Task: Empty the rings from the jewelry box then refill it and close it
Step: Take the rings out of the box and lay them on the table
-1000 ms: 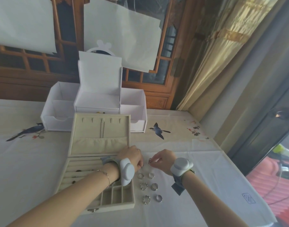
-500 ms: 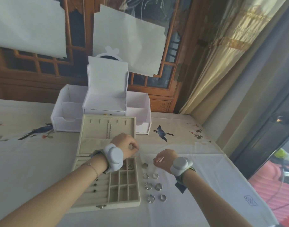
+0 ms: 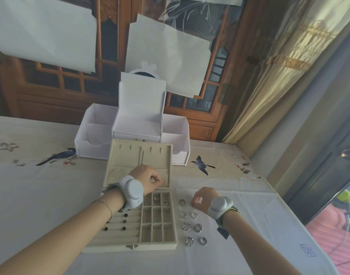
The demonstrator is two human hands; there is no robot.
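Silver rings point(image 3: 192, 227) are lying beside the open jewelry box point(image 3: 130, 225) on the surface while the right hand point(image 3: 203, 198) is pinching one and the left hand point(image 3: 148, 178), curled, is hovering; a loose pinch risks it rolling away.

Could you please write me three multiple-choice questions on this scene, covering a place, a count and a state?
1. Where do the loose silver rings lie?
A) on the white tablecloth, right of the beige velvet jewelry box
B) on the floor
C) left of the box

2. How many rings sit in the box's square compartments?
A) none
B) two
C) five

3. The box's lid is:
A) shut
B) missing
C) raised open

Answers:
1 A, they lie in two columns beside the box's right wall.
2 B, both sit in the top row.
3 C, the lid stands up behind the tray.
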